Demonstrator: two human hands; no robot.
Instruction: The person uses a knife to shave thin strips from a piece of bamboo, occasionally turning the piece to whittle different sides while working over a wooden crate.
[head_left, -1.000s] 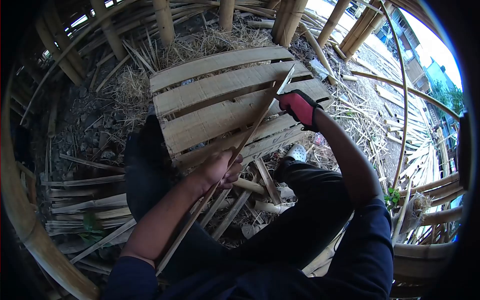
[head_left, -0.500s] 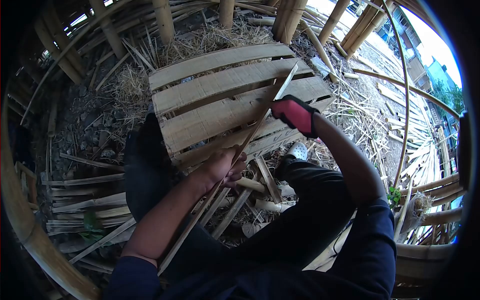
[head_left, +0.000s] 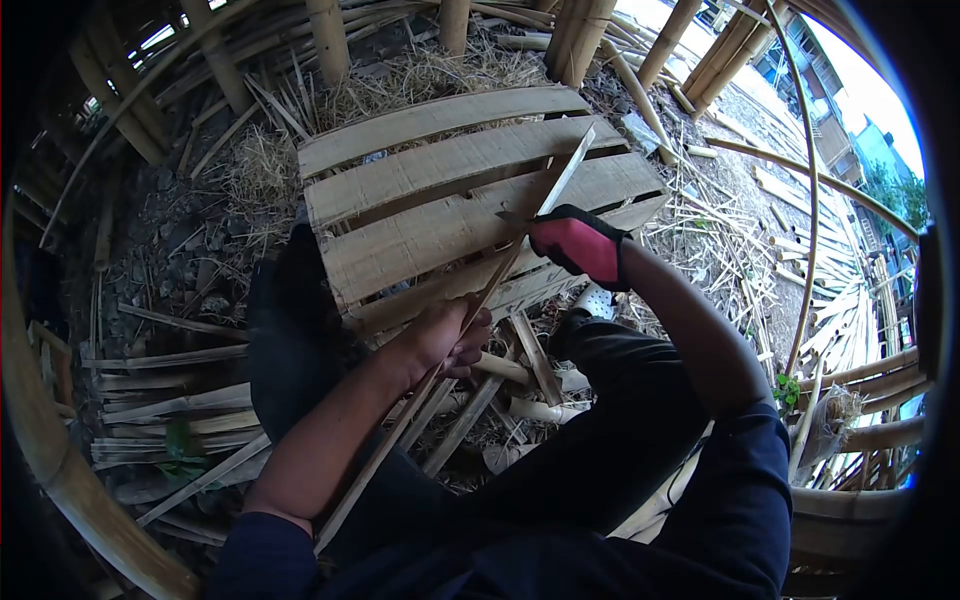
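A long thin bamboo strip (head_left: 497, 275) runs diagonally from my lap up to the upper right. My left hand (head_left: 440, 338), bare, grips the strip at its middle. My right hand (head_left: 578, 245) wears a red and black glove and holds a knife whose dark blade (head_left: 512, 217) lies against the strip just above the glove. The strip's pale tip (head_left: 572, 165) sticks out beyond the blade. Both hands are over a panel of flat bamboo slats (head_left: 400, 180).
Thick bamboo poles (head_left: 328, 40) stand behind the slat panel, with straw and shavings around them. Cut strips lie stacked at the left (head_left: 170, 400). A curved bamboo pole (head_left: 60, 470) borders the lower left. My dark-trousered legs and a white shoe (head_left: 597, 303) are below.
My gloved right hand has slid the knife down the strip toward my left hand, leaving more of the strip's tip showing above it. My left hand has stayed in place.
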